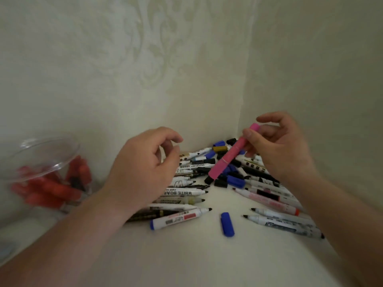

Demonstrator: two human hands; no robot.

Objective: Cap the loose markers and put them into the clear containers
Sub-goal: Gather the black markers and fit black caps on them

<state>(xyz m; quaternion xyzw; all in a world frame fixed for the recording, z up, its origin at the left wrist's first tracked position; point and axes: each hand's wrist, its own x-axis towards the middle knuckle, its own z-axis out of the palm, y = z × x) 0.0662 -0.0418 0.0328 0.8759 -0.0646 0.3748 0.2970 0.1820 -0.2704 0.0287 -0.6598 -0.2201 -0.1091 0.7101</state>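
Observation:
My right hand pinches a pink capped marker near its upper end and holds it slanted above the pile. My left hand hovers over the left of the pile, its fingers loosely curled and holding nothing. Beneath both hands lies a heap of several uncapped whiteboard markers mixed with loose blue and black caps. A single blue cap lies apart at the front. At the far left stands a clear container with several red markers inside.
The white surface sits in a corner formed by two patterned cream walls. More uncapped markers lie at the right, under my right forearm.

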